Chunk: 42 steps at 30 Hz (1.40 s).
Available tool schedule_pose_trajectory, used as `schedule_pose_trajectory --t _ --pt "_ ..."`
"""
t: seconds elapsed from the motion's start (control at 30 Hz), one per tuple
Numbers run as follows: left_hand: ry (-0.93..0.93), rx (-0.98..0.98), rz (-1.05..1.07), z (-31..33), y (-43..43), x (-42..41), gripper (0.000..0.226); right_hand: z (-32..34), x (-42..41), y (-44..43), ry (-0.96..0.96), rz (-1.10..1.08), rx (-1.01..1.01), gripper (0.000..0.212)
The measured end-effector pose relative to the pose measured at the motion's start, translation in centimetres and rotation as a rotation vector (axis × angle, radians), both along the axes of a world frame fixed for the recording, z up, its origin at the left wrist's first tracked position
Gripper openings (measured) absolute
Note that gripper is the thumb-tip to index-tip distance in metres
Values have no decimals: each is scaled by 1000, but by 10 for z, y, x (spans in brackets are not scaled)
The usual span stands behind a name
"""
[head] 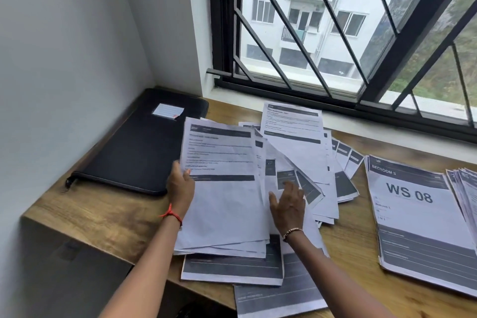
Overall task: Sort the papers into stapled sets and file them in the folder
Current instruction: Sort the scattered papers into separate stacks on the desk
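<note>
The left hand [180,186] pinches the left edge of a limp sheaf of printed papers [222,196]. The right hand [287,204] rests on the fanned loose sheets [309,152], fingers spread. The black zipped folder [136,147] lies closed in the wood-grain table's [103,212] far-left corner. A squared stack [418,214] sits to the right, bare wood between.

The left hand [180,186] gripped the papers [222,204] by their left edge; the right hand [287,205] lay palm-down, fingers spread, with both forearms reaching forward.
</note>
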<state>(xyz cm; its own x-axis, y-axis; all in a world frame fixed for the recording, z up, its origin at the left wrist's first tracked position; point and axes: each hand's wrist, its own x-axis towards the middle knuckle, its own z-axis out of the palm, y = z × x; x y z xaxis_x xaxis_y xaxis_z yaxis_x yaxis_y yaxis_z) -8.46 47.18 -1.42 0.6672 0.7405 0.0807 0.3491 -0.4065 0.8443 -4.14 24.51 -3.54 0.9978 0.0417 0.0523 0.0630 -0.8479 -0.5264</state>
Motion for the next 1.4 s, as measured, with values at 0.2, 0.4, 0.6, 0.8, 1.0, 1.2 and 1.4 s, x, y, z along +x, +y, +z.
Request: schedule_pose_trajectory --t 0.2,0.4,0.6,0.8,1.0,1.2,1.4 --pt "-2 8 78 6 21 -6 13 8 6 14 184 55 -206 56" --pt "-11 -35 95 4 17 -13 15 5 15 15 272 39 -164 44" --pt "-16 -58 89 0 15 -14 15 6 33 -8 209 -35 -235 44" --pt "-14 -62 85 -5 10 -14 13 10 47 -44 211 -139 -254 40" --pt "3 -37 87 -4 7 -10 14 13 41 -39 316 -79 -233 46" --pt "-12 -39 102 5 2 -5 16 21 36 -30 429 -22 -190 53" --pt "-19 -44 100 6 0 -1 13 17 38 -26 516 -43 -137 59"
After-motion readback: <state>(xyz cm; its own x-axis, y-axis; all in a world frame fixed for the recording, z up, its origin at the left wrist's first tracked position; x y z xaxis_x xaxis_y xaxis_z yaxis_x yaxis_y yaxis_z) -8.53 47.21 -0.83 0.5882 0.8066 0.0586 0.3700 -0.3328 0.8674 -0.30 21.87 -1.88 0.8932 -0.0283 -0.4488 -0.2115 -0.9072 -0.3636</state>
